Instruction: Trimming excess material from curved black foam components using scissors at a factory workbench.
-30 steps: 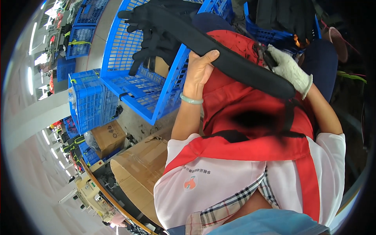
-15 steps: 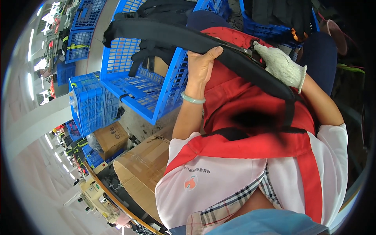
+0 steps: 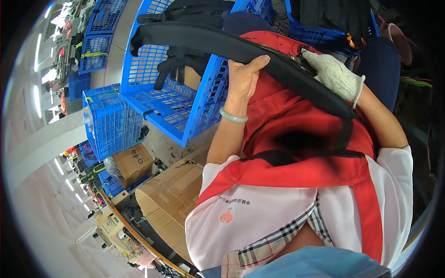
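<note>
A long, curved black padded strap point(image 3: 199, 42) stretches across my lap, from over the blue crate on the left to near my right forearm. My left hand point(image 3: 244, 78) is closed on its middle, thumb along the near edge. My right hand point(image 3: 334, 78), in a white knitted glove, is closed at the strap's far edge, fingers curled. A small dark, partly shiny thing lies by those fingertips; what the glove grips is hidden. Under the strap is my red apron point(image 3: 273, 111).
A blue plastic crate point(image 3: 160, 116) with black straps inside stands at my left. Another blue crate point(image 3: 301, 33), full of black pieces, is ahead on the right. Further left are stacked blue crates point(image 3: 106, 125), a cardboard box point(image 3: 133, 163) and a sewing machine point(image 3: 111, 229).
My left hand and the strap have shifted slightly right. The strap's right end has also turned a little. My gloved right hand stays almost in the same place.
</note>
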`<state>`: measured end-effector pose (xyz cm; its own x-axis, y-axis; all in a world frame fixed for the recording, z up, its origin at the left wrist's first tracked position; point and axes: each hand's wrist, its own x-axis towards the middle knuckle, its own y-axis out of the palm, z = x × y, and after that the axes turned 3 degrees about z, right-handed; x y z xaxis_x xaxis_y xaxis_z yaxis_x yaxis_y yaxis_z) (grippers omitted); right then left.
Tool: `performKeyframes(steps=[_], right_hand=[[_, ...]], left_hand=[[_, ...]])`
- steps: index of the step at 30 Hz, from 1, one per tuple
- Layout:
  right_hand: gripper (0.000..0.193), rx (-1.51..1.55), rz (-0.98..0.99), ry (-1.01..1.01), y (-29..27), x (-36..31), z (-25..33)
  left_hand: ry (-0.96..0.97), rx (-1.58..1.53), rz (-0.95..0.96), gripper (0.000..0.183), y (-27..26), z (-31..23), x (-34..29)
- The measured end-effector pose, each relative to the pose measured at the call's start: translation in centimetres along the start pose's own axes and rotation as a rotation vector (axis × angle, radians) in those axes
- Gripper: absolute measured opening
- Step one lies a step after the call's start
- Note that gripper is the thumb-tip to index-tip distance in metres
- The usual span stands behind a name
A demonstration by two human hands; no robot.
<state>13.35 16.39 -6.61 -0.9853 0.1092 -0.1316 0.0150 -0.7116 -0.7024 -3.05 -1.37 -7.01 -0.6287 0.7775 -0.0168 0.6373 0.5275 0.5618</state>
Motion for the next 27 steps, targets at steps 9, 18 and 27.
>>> performKeyframes(steps=[9,18,27], right_hand=[[0.056,-0.093,-0.005,-0.067,-1.5,-0.9,-0.3],[0.047,-0.153,-0.010,-0.019,-1.2,-0.7,0.0],[0.047,-0.101,0.035,0.052,-1.0,-0.3,0.5]], left_hand=[[-0.024,-0.012,0.003,0.032,-0.1,0.4,0.1],[-0.005,-0.021,0.009,0.029,0.9,0.8,-0.1],[-0.046,-0.077,0.056,0.033,0.3,1.4,-0.6]])
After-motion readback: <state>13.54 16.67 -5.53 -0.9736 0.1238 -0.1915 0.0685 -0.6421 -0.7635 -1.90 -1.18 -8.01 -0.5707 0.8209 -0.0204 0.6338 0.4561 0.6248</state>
